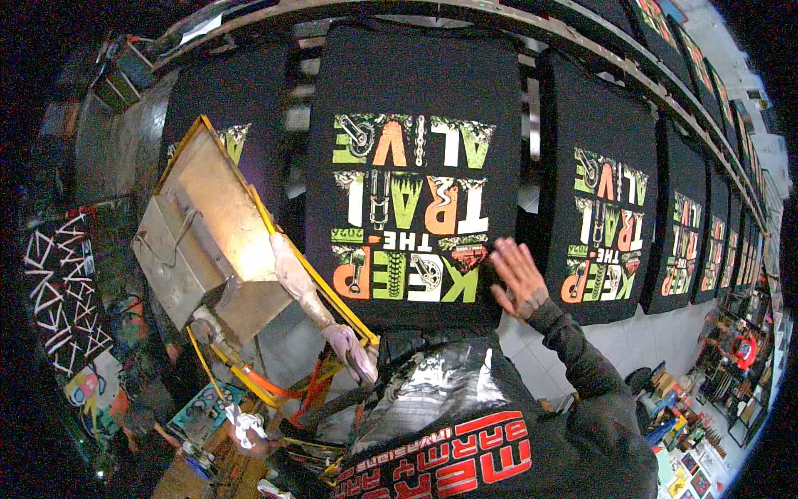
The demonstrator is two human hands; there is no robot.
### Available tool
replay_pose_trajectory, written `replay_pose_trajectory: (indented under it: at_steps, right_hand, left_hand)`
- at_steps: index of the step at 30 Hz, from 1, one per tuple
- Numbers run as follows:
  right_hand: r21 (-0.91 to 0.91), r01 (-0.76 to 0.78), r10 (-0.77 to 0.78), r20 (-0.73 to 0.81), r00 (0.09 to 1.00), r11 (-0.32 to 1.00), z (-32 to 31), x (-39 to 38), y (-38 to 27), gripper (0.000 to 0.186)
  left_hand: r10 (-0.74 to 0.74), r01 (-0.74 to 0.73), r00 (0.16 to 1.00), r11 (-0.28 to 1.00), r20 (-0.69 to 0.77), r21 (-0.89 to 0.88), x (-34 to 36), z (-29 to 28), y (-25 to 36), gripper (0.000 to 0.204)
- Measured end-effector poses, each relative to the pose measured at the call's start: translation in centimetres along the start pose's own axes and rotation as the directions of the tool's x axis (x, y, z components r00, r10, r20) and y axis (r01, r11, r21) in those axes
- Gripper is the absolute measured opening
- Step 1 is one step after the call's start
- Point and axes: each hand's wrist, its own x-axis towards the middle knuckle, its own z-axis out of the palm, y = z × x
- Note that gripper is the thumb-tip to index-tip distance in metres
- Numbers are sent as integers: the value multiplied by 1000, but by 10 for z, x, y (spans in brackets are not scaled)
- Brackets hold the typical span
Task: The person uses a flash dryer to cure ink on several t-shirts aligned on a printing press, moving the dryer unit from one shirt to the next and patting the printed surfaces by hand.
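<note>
My right hand (pixel 517 279) is open, fingers spread, at the lower right edge of a black printed T-shirt (pixel 416 83). It rests on or just above the cloth; I cannot tell which. The shirt lies flat, with large green, orange and white lettering upside down to me. To its left, a metal panel with a box on top (pixel 179 249) and a yellow-edged frame hangs tilted over the shirt's left side. Pale cloth (pixel 299 279) is wrapped along the frame's near edge. I cannot make out my left hand.
More black printed shirts (pixel 594 108) lie in a row curving away to the right. A long dark rail (pixel 399 10) runs along their far side. Cluttered items (pixel 677 407) stand at the lower right. A dark sheet with white strokes (pixel 66 291) is at the far left.
</note>
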Motion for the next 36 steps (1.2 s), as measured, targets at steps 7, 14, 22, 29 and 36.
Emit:
replay_pose_trajectory:
  at_steps: [7, 14, 22, 29, 36]
  right_hand:
    - [116, -206, 226, -199, 954, 972, 27, 31, -4, 83]
    - [9, -243, 240, -205, 949, 970, 35, 35, -7, 78]
    - [-259, -245, 235, -72, 969, 934, 26, 72, -22, 78]
    - [-293, -353, 289, -239, 927, 889, 9, 152, 8, 75]
    - [-320, -402, 238, -445, 863, 858, -6, 243, 85, 74]
  left_hand:
    - [-13, 13, 1000, 1000, -9, -2, -5, 3, 2, 34]
    - [-23, 23, 1000, 1000, -13, 6, -5, 0, 0, 35]
    - [-51, 51, 999, 999, -18, 8, -13, -5, 1, 36]
    - [-56, 56, 998, 998, -15, 2, -16, 6, 7, 37]
    - [-45, 45, 999, 999, -5, 5, -13, 17, 22, 38]
